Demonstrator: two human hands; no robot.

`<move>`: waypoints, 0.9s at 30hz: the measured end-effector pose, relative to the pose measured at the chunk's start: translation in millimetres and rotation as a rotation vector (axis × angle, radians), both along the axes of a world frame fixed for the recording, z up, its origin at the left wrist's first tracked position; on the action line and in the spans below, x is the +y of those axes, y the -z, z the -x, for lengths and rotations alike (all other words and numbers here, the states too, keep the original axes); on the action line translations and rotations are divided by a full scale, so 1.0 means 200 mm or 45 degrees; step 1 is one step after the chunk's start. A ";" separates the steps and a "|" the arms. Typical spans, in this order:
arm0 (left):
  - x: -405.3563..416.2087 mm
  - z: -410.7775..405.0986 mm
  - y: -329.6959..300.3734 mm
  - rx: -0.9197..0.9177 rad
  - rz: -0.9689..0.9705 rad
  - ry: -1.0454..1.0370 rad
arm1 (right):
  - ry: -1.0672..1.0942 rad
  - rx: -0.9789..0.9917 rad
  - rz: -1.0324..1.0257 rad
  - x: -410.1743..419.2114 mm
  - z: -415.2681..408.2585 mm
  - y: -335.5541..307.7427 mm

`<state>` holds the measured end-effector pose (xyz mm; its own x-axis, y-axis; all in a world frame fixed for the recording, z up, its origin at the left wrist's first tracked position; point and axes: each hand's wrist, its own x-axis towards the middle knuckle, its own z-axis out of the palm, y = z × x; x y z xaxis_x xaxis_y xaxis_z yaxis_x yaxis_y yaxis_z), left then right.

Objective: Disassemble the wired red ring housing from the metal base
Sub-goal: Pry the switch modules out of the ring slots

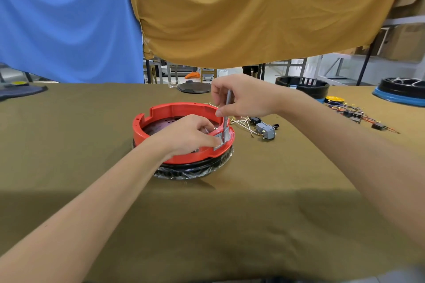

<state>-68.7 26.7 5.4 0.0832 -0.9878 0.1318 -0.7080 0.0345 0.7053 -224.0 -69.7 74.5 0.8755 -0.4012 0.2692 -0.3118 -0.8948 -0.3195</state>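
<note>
Olive-cloth table (pixel 92 145): left hand (pixel 190 135) pinches grey switch (pixel 219 140) on round red plastic ring housing (pixel 165 110), steadying it; right hand (pixel 243 99) grips thin grey metal tool (pixel 226 117), likely prying.

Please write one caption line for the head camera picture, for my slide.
Left hand steadies the red ring housing while right hand holds a thin grey tool upright at its rim.

Glossy red plastic ring housing (pixel 174 110) on matt olive cloth (pixel 207 225)
</note>
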 end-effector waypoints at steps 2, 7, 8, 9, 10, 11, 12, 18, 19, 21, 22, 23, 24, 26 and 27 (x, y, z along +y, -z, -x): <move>0.00 0.00 0.00 -0.015 -0.003 -0.004 | -0.039 0.039 0.048 0.02 -0.01 -0.01; 0.01 0.01 -0.01 -0.028 -0.004 -0.009 | -0.095 -0.014 0.023 0.01 0.01 0.01; 0.01 0.01 -0.01 -0.027 -0.001 -0.009 | -0.091 -0.033 0.003 0.00 0.02 0.02; 0.01 0.01 -0.01 -0.023 0.002 -0.008 | -0.084 -0.052 -0.018 -0.01 0.03 0.03; 0.01 0.01 -0.01 -0.016 0.004 -0.006 | -0.081 -0.066 -0.031 -0.01 0.04 0.03; 0.01 0.01 -0.01 -0.014 0.004 -0.004 | -0.082 -0.073 -0.030 -0.02 0.04 0.04; 0.01 0.01 -0.01 -0.019 0.003 -0.003 | -0.085 -0.068 -0.019 -0.02 0.03 0.05; 0.01 0.01 0.00 -0.021 -0.010 -0.004 | -0.069 0.069 0.006 -0.01 -0.01 0.02; 0.01 0.01 0.00 -0.025 -0.011 -0.006 | -0.066 0.101 0.024 0.00 -0.02 0.02; 0.01 0.00 0.00 -0.017 -0.006 -0.006 | -0.042 0.176 0.065 0.01 -0.05 -0.01; 0.00 0.00 0.00 -0.008 -0.001 -0.003 | -0.026 0.219 0.088 0.01 -0.06 -0.02; 0.00 0.00 0.00 -0.002 0.005 0.002 | -0.014 0.262 0.108 0.01 -0.07 -0.03; 0.00 -0.01 0.00 -0.003 0.007 0.008 | -0.005 0.302 0.113 0.02 -0.09 -0.05; 0.00 -0.01 0.00 -0.013 0.006 0.014 | 0.010 0.366 0.054 0.01 -0.11 -0.08; 0.00 -0.01 0.00 -0.013 0.007 0.015 | 0.014 0.391 -0.015 -0.01 -0.11 -0.09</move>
<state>-67.0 27.3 4.5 0.0700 -0.9879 0.1383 -0.7145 0.0471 0.6980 -201.0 -70.7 92.3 0.9108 -0.4127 -0.0121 -0.4051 -0.8876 -0.2192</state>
